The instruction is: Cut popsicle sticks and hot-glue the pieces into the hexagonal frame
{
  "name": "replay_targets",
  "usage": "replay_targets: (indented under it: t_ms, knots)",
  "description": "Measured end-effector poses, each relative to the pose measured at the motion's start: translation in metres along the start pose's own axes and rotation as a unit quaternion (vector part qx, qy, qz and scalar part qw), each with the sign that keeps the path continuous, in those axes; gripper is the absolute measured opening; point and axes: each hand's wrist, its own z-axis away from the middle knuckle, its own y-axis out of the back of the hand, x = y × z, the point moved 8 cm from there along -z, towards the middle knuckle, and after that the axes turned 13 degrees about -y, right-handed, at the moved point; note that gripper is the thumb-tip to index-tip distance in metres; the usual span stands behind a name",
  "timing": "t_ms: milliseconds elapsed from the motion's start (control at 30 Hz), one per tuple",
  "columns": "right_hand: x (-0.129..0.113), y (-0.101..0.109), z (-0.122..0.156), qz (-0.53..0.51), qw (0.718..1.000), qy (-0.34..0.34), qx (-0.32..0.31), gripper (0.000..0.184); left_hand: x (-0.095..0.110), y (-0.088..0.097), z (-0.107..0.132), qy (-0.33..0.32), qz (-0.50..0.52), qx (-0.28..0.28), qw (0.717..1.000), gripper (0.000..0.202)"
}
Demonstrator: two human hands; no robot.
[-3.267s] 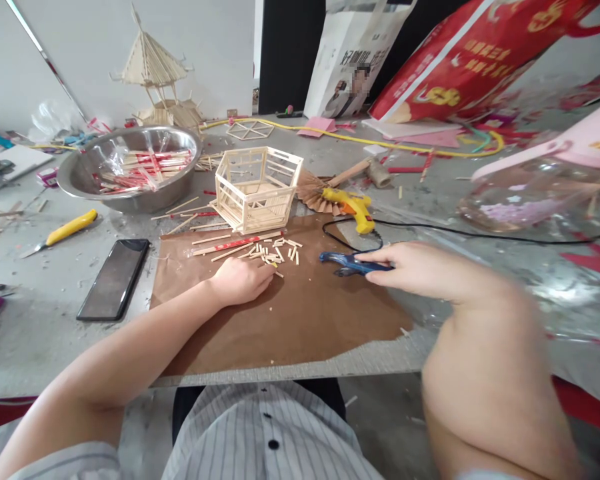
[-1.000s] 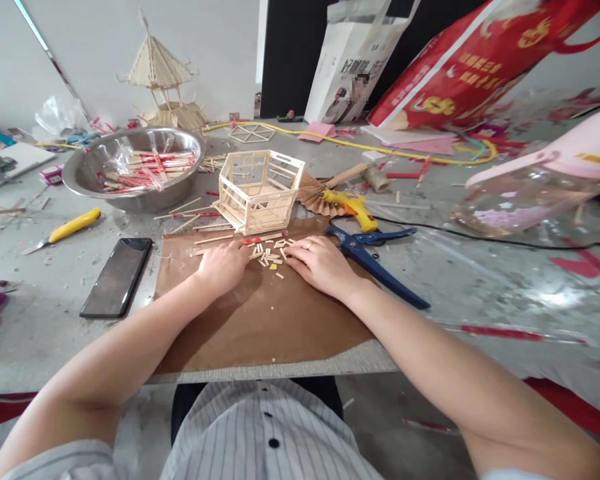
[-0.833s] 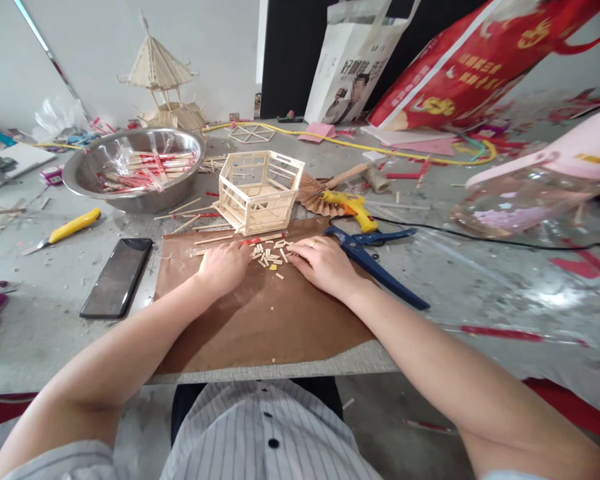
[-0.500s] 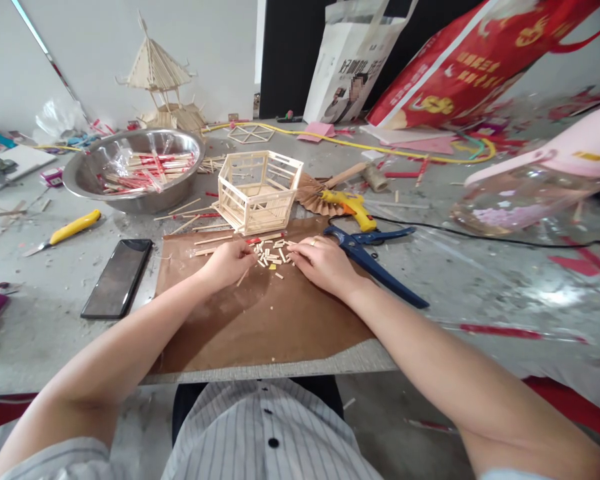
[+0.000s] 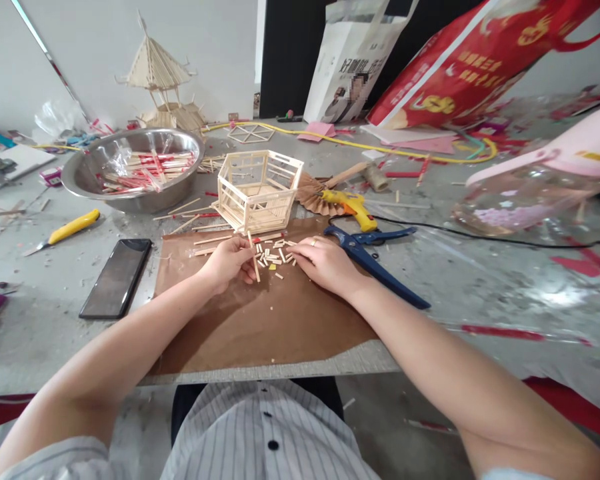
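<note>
My left hand [image 5: 229, 262] pinches a thin wooden stick [image 5: 255, 257], which slants upright between thumb and fingers. Beside it on the brown mat [image 5: 260, 327] lies a loose pile of short cut stick pieces [image 5: 271, 257], with a small yellow bit [image 5: 273, 267] among them. At the pile's right edge rests my right hand [image 5: 325, 263], its fingers bent together at the pieces; whatever is between the fingertips is too small to make out. Just behind the pile stands a six-sided frame of wooden sticks [image 5: 260, 193], untouched by either hand.
Right of the mat lie a blue cutter [image 5: 380, 267] and a yellow glue gun [image 5: 353, 208]. At left are a phone [image 5: 116, 279], a yellow craft knife [image 5: 73, 227] and a metal bowl [image 5: 80, 183] of sticks. A stick pagoda [image 5: 163, 73] stands behind; a pink-lidded bottle [image 5: 530, 180] is at right.
My left hand has turned and opened out slightly, bringing the stick from pointing down beneath the fingers to standing up at the fingertips. My right hand has barely shifted.
</note>
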Motion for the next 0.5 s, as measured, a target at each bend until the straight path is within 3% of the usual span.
replay_targets:
  t_ms: [133, 300, 400, 500]
  knots:
    - [0.002, -0.001, 0.001, -0.009, 1.0, 0.0, -0.01, 0.023, 0.001, 0.007, -0.003, -0.04, -0.152, -0.009, 0.987, 0.005]
    - [-0.001, -0.004, 0.002, 0.002, 1.0, 0.008, -0.021, 0.021, 0.007, 0.003, -0.003, -0.108, -0.374, -0.057, 0.919, 0.017]
    - [-0.001, -0.003, 0.002, 0.0, 1.0, 0.011, -0.016, 0.022, 0.013, 0.0, -0.001, -0.146, -0.432, -0.067, 0.887, 0.022]
    - [0.002, 0.0, 0.001, -0.007, 1.0, 0.014, -0.008, 0.023, 0.018, 0.003, 0.0, -0.173, -0.455, -0.052, 0.872, 0.023]
